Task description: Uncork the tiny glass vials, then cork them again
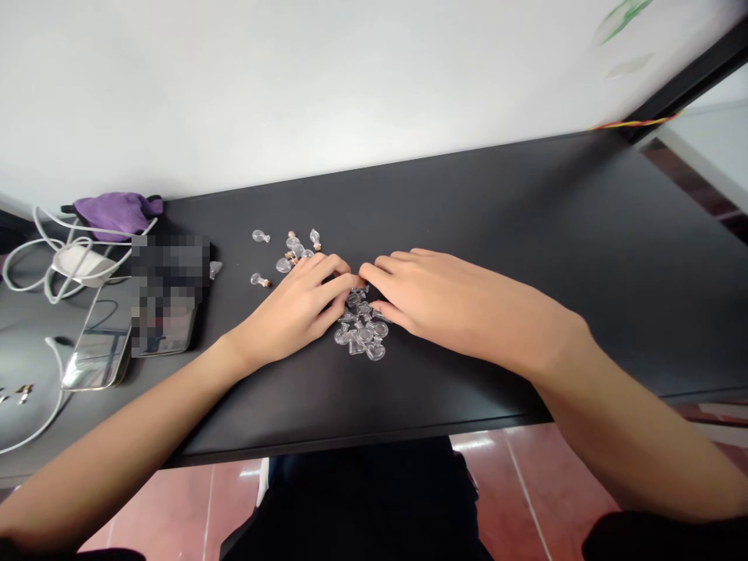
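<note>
L hand & R hand curled fingers at mini bottles nr surface's front edge; grip unclear; light touch prob. suited.

ample room over the desk rightward; leftward obstacles: bottles, phones, cables

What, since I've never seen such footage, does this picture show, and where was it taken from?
No machine here: these are a person's bare left hand and right hand. The single picture comes from a camera worn on that person's head, looking forward and down. On the matte black table, the hands meet at a pile of small, clear, narrow-necked bottles; whether they pinch anything is hidden. Beyond the left hand lie more small, clear bottles, several with tan stoppers. Farther left are a purple cloth bundle, a white plastic adapter and a flat, glossy phone.
</note>
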Tool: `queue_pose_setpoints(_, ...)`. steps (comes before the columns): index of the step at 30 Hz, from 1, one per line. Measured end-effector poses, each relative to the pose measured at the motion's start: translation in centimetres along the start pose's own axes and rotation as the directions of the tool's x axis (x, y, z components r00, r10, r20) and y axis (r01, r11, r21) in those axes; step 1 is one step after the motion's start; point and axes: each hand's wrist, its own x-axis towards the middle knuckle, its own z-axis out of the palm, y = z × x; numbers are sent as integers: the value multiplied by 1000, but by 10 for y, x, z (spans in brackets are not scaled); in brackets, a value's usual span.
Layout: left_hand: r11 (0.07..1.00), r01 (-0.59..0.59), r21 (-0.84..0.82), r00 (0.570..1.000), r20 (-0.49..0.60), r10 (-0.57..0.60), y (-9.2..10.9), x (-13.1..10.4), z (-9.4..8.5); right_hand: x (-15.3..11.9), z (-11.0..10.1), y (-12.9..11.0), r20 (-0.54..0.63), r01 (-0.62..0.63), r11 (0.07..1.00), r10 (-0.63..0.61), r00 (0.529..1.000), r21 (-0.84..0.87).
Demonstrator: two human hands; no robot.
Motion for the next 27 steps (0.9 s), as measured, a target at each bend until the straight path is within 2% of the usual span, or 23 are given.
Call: queue_pose_setpoints(27, 1000, -1, -3, 1000, -8, 1, -1, 0, 1, -2, -3, -2, 29, -9, 1000, 10, 1000, -14)
